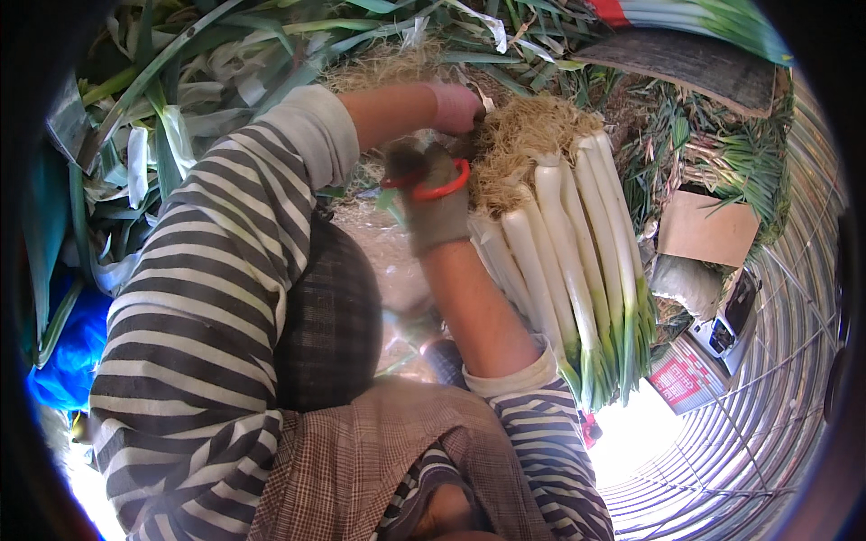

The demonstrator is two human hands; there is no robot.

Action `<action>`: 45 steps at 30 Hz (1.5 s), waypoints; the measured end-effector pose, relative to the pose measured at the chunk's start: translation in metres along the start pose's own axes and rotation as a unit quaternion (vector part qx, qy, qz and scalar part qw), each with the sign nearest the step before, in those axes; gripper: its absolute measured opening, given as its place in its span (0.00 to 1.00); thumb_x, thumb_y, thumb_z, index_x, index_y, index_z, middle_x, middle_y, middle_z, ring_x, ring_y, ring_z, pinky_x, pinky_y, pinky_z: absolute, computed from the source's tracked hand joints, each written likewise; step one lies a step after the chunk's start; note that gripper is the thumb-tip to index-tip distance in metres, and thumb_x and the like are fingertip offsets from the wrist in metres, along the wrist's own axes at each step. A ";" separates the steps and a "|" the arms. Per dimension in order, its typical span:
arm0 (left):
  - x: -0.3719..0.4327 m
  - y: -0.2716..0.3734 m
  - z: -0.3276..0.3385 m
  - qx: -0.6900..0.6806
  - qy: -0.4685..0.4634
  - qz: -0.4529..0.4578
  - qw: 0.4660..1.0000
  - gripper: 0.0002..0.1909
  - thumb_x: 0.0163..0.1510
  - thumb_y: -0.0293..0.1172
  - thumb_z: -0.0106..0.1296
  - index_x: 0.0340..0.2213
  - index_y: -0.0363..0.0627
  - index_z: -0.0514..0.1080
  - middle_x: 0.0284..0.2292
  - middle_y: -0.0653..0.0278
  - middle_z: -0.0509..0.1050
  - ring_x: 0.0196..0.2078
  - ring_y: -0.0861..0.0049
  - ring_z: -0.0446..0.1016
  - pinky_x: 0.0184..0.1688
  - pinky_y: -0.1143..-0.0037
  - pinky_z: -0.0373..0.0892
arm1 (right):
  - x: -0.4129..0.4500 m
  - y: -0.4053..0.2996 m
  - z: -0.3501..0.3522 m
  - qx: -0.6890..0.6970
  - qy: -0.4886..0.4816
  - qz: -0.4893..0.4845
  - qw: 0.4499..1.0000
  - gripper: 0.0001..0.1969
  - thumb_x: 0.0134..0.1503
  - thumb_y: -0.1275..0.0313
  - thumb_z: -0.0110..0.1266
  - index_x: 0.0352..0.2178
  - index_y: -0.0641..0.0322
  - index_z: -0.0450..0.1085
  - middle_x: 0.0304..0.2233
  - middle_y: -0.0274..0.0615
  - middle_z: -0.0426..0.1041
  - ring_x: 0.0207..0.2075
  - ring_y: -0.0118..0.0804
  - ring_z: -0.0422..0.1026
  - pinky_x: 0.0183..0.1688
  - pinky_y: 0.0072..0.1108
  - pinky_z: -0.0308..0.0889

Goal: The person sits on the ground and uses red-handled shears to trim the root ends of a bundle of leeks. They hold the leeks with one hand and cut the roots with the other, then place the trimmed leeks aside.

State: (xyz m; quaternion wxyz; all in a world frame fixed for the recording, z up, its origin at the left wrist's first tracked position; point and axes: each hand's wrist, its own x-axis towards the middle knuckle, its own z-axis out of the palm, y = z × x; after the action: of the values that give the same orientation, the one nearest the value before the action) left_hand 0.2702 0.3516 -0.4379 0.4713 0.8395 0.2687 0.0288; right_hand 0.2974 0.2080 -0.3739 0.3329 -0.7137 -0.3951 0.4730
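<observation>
My left hand (460, 110), in a pink glove with dark fingertips, is at the root end of a row of leeks (558, 250). Whether it grips anything is hidden. Just below it, my right hand (436, 196) wears a dirty grey glove and holds red-handled scissors (446, 186); I cannot make out the blades. Beside the right hand lie the leeks, with white shafts side by side and green tops towards me. Their tangled, straw-coloured roots (521, 138) point away from me, close to both hands.
Loose leek leaves (223, 74) are heaped at the far left, above a blue plastic bag (67, 351). At the upper right, a bundle with red wrapping (697, 20) rests by a dark board (690, 71). Cardboard (707, 228) and a printed box (687, 375) stand farther right.
</observation>
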 end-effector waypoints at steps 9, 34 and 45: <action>-0.014 -0.012 -0.004 -0.017 0.045 0.007 0.999 0.11 0.47 0.37 0.48 0.30 0.45 0.73 0.31 0.51 0.74 0.34 0.54 0.73 0.38 0.63 0.68 | 0.051 0.016 0.001 0.278 0.087 0.198 0.936 0.12 0.53 0.63 0.48 0.32 0.62 0.67 0.25 0.45 0.74 0.25 0.41 0.73 0.29 0.27 0.69; -0.010 -0.002 -0.004 0.048 0.014 -0.024 0.998 0.11 0.46 0.34 0.49 0.32 0.46 0.74 0.31 0.53 0.75 0.36 0.55 0.74 0.39 0.63 0.70 | 0.021 0.015 0.000 0.010 -0.046 0.031 0.998 0.11 0.58 0.68 0.41 0.36 0.64 0.65 0.27 0.43 0.72 0.26 0.34 0.71 0.29 0.24 0.66; -0.019 -0.010 -0.010 0.102 -0.024 -0.035 0.994 0.11 0.46 0.32 0.48 0.32 0.47 0.75 0.31 0.54 0.76 0.35 0.56 0.75 0.38 0.64 0.71 | 0.051 0.036 0.008 0.183 0.055 0.193 0.963 0.10 0.54 0.69 0.43 0.30 0.65 0.68 0.23 0.44 0.71 0.22 0.37 0.70 0.23 0.26 0.65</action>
State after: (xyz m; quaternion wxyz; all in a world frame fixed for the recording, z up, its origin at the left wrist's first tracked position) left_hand 0.2462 0.3542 -0.4369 0.3898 0.8739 0.2883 -0.0355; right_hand 0.3111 0.2368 -0.4285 0.3813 -0.7281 -0.1382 0.5526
